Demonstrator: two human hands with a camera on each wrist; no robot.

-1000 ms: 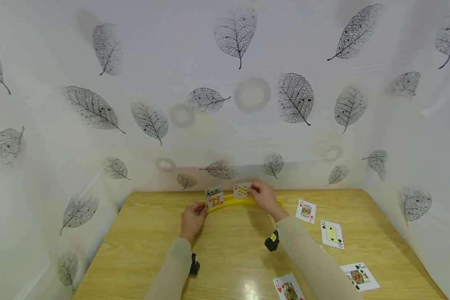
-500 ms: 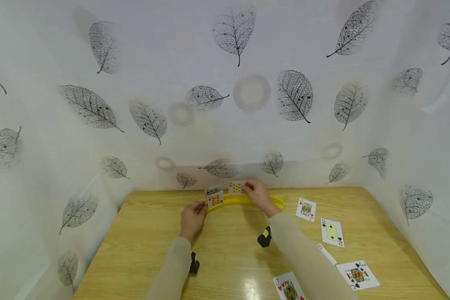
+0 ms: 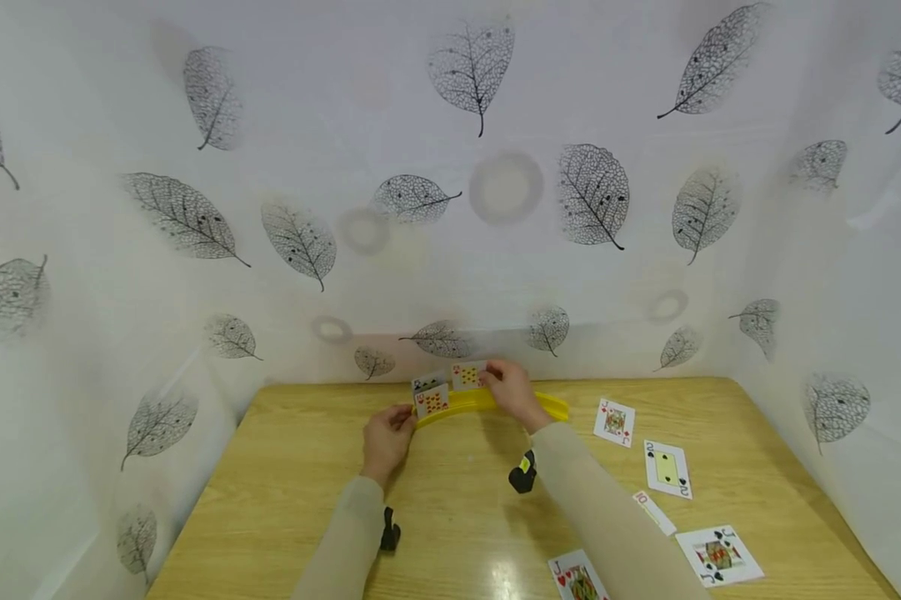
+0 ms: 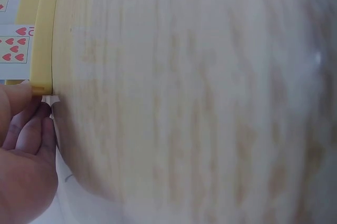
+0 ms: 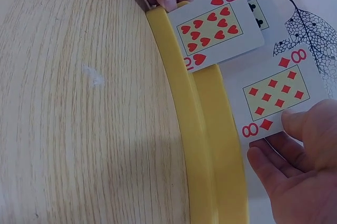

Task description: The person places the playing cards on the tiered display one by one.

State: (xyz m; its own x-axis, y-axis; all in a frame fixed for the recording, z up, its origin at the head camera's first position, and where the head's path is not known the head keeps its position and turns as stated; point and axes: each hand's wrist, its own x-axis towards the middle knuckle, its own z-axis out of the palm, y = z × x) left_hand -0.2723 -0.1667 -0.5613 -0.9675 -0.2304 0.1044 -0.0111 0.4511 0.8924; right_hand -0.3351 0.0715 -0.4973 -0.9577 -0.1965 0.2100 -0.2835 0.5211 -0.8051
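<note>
A curved yellow card holder stands near the table's back edge. My left hand grips its left end, the thumb on top in the left wrist view. A ten of hearts stands upright at that end, with a five of clubs partly hidden behind it. Between thumb and fingers, my right hand pinches an eight of diamonds by its right edge. The lower edge of this card is at the holder's rear strip, just right of the other two cards.
On the right of the wooden table lie a jack of diamonds, a two of spades, a jack of spades and a partly covered ten. A jack of hearts lies in front. A leaf-patterned curtain surrounds the back.
My right hand has moved left along the holder with the eight of diamonds, closer to the standing cards. The left hand has kept its place at the holder's end.
</note>
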